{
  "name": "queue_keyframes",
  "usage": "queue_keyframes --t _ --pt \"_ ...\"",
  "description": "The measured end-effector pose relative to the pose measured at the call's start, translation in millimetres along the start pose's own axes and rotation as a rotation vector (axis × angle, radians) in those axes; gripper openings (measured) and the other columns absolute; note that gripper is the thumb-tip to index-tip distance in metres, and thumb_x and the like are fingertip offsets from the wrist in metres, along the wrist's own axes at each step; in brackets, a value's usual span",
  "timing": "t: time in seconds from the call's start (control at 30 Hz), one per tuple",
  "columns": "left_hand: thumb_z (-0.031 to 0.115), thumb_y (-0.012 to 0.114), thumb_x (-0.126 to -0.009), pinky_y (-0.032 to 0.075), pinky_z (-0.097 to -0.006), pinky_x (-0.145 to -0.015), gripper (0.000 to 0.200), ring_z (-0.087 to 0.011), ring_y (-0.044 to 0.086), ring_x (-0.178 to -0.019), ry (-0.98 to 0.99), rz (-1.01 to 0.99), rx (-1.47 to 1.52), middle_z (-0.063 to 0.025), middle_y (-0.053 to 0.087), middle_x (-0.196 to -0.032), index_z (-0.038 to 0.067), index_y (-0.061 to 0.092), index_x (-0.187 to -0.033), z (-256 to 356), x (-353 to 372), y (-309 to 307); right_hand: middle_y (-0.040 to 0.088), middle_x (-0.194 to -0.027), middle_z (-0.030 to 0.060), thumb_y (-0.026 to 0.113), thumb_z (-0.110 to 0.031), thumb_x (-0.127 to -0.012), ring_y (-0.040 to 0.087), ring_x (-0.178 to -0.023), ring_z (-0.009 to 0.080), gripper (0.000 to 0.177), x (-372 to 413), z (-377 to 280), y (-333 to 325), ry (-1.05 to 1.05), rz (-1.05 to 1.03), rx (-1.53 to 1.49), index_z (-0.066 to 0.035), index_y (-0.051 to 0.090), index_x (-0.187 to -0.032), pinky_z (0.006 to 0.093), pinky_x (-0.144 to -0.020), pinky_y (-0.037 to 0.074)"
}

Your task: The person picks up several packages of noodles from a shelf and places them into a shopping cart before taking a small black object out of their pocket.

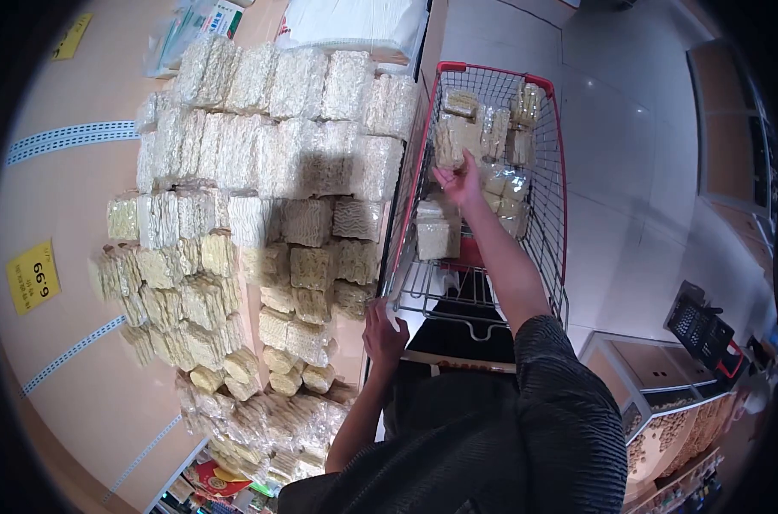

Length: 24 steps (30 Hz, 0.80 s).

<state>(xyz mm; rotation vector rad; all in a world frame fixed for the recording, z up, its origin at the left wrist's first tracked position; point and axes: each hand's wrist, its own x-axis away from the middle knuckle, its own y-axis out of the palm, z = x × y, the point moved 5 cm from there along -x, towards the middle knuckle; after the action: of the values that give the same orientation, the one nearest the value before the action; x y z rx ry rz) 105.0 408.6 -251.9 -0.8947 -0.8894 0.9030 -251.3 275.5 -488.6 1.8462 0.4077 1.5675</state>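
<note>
In the head view my right hand point(460, 182) reaches into the shopping cart point(561, 163). Its fingers and thumb close on the near edge of a clear-wrapped pack of dried noodles point(454, 144). Around that pack lie other noodle packs, with a pale noodle block point(438, 239) nearer to me. My left hand point(385, 332) is at the shelf's front edge beside the stacked noodle packs point(310, 336). Its thumb and fingers are apart, and no item shows in it.
Wrapped noodle blocks point(260, 154) fill the display on the left, and a yellow price tag point(34, 276) hangs behind them. Tiled floor point(629, 197) runs right of the cart. A wooden bin point(655, 364) and black basket point(699, 327) stand at the lower right.
</note>
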Motion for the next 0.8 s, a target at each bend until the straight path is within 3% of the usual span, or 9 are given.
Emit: queue_keyframes --t 0.13,0.27,0.47,0.5,0.6,0.63,0.73,0.8 --pt "0.012 0.069 -0.083 0.056 -0.0520 -0.096 0.058 -0.0421 0.063 -0.124 -0.009 -0.025 -0.009 -0.0196 0.064 -0.132 0.007 0.054 -0.138 2.1 -3.7 -1.0 0.051 -0.118 0.0175 0.089 -0.045 -0.085 0.055 -0.124 0.0373 0.086 -50.8 7.8 -0.8 0.003 0.103 -0.146 0.003 0.041 -0.136 0.0584 -0.118 0.049" --pt "0.011 0.070 -0.082 0.056 -0.0517 -0.098 0.057 -0.0415 0.062 -0.127 0.015 -0.020 -0.033 -0.0195 0.063 -0.135 0.006 0.055 -0.137 -3.4 -5.4 6.3 0.053 -0.113 0.0176 0.089 -0.045 -0.086 0.054 -0.126 0.0363 0.078 -79.1 6.5 -3.3 -0.031 0.076 -0.180 0.002 0.043 -0.127 0.0595 -0.116 0.051" --pt "0.009 0.070 -0.083 0.058 -0.0517 -0.095 0.054 -0.0414 0.064 -0.125 -0.019 -0.049 -0.012 -0.0205 0.063 -0.135 0.007 0.056 -0.135 -1.6 -7.9 4.1 0.058 -0.078 0.0049 0.086 -0.030 -0.092 0.065 -0.086 0.0240 0.033 -116.3 -3.1 -25.2 -0.211 0.089 0.181 -0.006 0.063 -0.097 0.0586 -0.109 0.057" --pt "0.009 0.070 -0.083 0.058 -0.0517 -0.094 0.053 -0.0415 0.064 -0.124 -0.010 -0.046 -0.004 -0.0206 0.064 -0.135 0.007 0.056 -0.134 0.3 -10.0 4.0 0.059 -0.074 0.0009 0.086 -0.024 -0.093 0.060 -0.071 0.0173 0.024 -117.8 -2.9 -28.7 -0.227 0.154 0.192 -0.010 0.066 -0.086 0.0567 -0.104 0.060" --pt "0.008 0.068 -0.084 0.058 -0.0513 -0.092 0.053 -0.0395 0.064 -0.122 -0.020 -0.039 -0.006 -0.0159 0.063 -0.138 0.009 0.055 -0.135 0.8 -10.3 4.8 0.063 -0.100 0.0058 0.088 -0.029 -0.091 0.063 -0.091 0.0236 0.030 -134.9 0.8 -40.6 -0.241 0.087 0.206 -0.009 0.068 -0.103 0.0522 -0.101 0.062" --pt "0.007 0.068 -0.083 0.059 -0.0510 -0.091 0.053 -0.0395 0.064 -0.122 -0.021 -0.042 -0.005 -0.0166 0.063 -0.138 0.010 0.055 -0.135 2.2 -11.3 3.8 0.062 -0.089 0.0015 0.086 -0.029 -0.092 0.063 -0.087 0.0210 0.024 -134.3 3.1 -37.9 -0.246 0.087 0.191 -0.011 0.071 -0.095 0.0508 -0.103 0.061" --pt "0.007 0.068 -0.084 0.059 -0.0510 -0.092 0.053 -0.0397 0.065 -0.122 -0.028 -0.050 -0.011 -0.0173 0.064 -0.138 0.010 0.055 -0.134 -1.4 -11.7 7.1 0.061 -0.081 0.0002 0.086 -0.031 -0.093 0.063 -0.084 0.0189 0.024 -141.4 7.8 -35.9 -0.238 0.122 0.163 -0.012 0.070 -0.092 0.0481 -0.105 0.060" --pt "0.008 0.068 -0.084 0.058 -0.0514 -0.092 0.051 -0.0404 0.065 -0.121 -0.023 -0.043 -0.001 -0.0185 0.064 -0.136 0.009 0.055 -0.133 -1.8 -13.2 7.1 0.061 -0.084 0.0015 0.084 -0.029 -0.095 0.063 -0.085 0.0198 0.023 -152.5 5.0 -48.3 -0.160 0.079 0.232 -0.011 0.070 -0.097 0.0458 -0.107 0.059"
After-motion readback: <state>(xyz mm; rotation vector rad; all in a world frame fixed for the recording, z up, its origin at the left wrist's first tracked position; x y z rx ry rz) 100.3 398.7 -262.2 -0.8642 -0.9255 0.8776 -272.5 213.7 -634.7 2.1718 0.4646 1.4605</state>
